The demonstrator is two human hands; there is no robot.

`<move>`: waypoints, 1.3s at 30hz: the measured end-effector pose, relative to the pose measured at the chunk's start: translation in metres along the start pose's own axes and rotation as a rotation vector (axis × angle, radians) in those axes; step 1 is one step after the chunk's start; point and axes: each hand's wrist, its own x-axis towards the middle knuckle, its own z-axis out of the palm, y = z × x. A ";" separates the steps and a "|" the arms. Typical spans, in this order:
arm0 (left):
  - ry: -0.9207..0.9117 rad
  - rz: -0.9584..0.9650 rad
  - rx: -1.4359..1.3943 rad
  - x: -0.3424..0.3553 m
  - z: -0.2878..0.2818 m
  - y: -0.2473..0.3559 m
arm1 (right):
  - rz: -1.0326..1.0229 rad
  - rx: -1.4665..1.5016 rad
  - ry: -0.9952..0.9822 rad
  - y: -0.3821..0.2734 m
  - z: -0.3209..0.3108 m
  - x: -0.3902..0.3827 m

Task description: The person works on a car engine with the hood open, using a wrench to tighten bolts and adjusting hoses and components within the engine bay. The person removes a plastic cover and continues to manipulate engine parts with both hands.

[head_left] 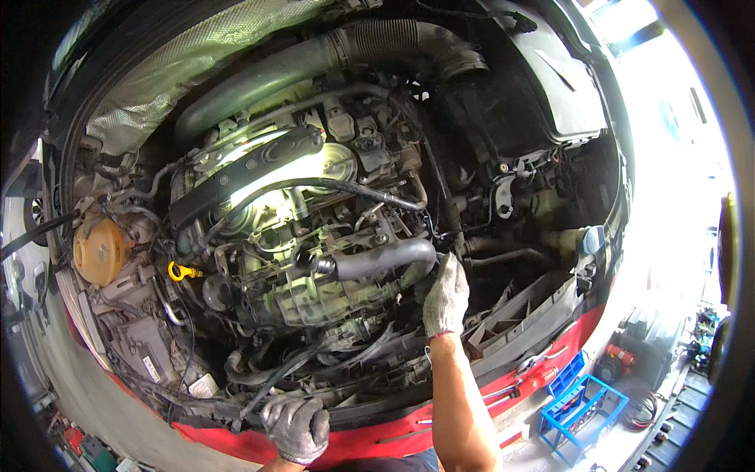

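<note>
My right hand point(446, 300), in a grey knit glove, reaches into the engine bay with its fingers pinched together. Its fingertips are beside the bent end of a thick black hose point(377, 259); whatever they hold is too small or hidden to name. At the front edge of the bay, my left hand point(297, 429), also gloved, rests with curled fingers by the red cover point(370, 444). A thin dark hose point(287, 370) runs down toward it. I cannot see what, if anything, lies inside its fingers.
An orange-brown coolant tank point(101, 252) and a yellow dipstick handle point(183, 271) are on the left. A black engine trim bar point(244, 173) lies across the engine. Red-handled tools point(536, 382) lie on the cover's right; a blue metal rack point(582, 413) stands beyond.
</note>
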 end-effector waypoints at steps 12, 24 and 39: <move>0.024 -0.029 -0.016 0.000 0.001 -0.008 | 0.099 0.107 0.018 -0.027 0.007 -0.014; 0.034 -0.041 -0.088 -0.001 -0.007 -0.008 | -0.097 0.158 0.092 -0.015 0.004 -0.005; 0.273 0.013 0.059 -0.021 0.024 -0.008 | -0.184 -0.296 0.049 0.015 -0.004 0.049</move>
